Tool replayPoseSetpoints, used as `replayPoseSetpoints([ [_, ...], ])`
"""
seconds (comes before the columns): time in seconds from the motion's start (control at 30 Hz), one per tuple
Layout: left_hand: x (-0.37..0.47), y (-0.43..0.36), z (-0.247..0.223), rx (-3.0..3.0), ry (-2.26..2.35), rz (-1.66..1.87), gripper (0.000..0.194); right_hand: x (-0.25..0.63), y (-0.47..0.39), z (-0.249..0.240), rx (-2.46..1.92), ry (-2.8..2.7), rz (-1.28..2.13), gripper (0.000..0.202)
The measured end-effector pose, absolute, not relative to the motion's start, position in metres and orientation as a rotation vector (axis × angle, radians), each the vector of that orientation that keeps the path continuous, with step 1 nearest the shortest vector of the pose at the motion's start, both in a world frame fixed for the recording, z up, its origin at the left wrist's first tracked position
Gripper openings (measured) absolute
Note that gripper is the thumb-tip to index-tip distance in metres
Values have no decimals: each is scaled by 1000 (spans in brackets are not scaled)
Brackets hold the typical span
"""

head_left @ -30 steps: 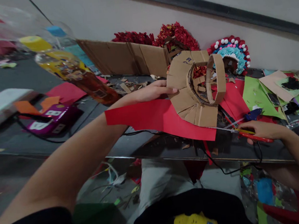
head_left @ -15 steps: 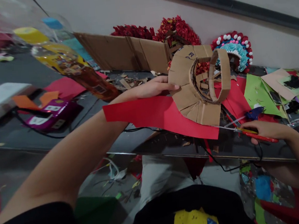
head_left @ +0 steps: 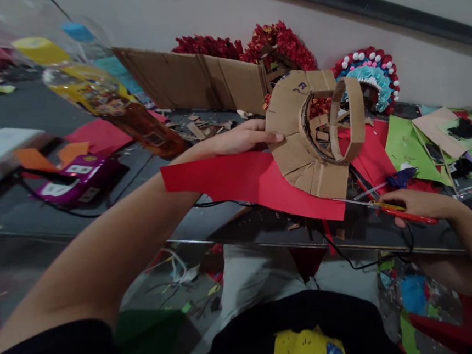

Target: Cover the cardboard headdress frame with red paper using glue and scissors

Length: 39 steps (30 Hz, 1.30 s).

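Note:
My left hand (head_left: 253,137) is closed on the left edge of a curved cardboard piece (head_left: 288,112), thumb on its face. A cardboard band (head_left: 355,117) loops up from the piece's inner edge. Red paper (head_left: 240,179) lies against the cardboard's lower edge and stretches left across my forearm. In my right hand (head_left: 416,205) are scissors (head_left: 408,216) with red and yellow handles, fingers wrapped round them. Their blades point left and meet the red paper along the cardboard's bottom edge. A blue glue gun (head_left: 401,178) lies just beyond the right hand.
Tilted in view, a bottle of brown drink (head_left: 131,109) stands at left near a purple power strip (head_left: 81,179). A cardboard sheet (head_left: 194,81) and a decorated headdress (head_left: 370,80) line the wall. Green paper (head_left: 411,148) lies right; a black cable (head_left: 351,263) hangs over the table edge.
Both hands, the cardboard and the scissors stay almost where they were. Objects at the left have shifted slightly left in view as the camera turns a little.

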<state>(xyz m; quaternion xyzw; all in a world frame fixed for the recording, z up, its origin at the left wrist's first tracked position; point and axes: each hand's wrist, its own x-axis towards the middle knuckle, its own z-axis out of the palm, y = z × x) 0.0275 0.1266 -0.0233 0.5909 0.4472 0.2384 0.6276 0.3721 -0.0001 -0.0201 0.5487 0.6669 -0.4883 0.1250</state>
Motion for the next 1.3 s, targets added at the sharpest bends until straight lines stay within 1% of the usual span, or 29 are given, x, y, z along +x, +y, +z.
replayPoseSetpoints([
  [0.23,29,130,-26,1345,1025,521,26,370,-1,-17,1615,1921,-1385,35],
  [0.37,32,129,-24,1327,1034,530,30,370,0,-16,1627,1923,-1377,32],
  [0.7,29,132,-31,1383,937,532,31,370,-1,-20,1643,1942,-1400,26],
  [0.83,28,134,-33,1386,934,537,33,372,-1,-23,1605,1938,-1433,21],
  [1.03,30,132,-32,1370,946,547,31,373,-1,-27,1601,1984,-1367,27],
  [1.3,29,124,-32,1343,969,568,27,370,-1,-29,1598,1986,-1352,28],
])
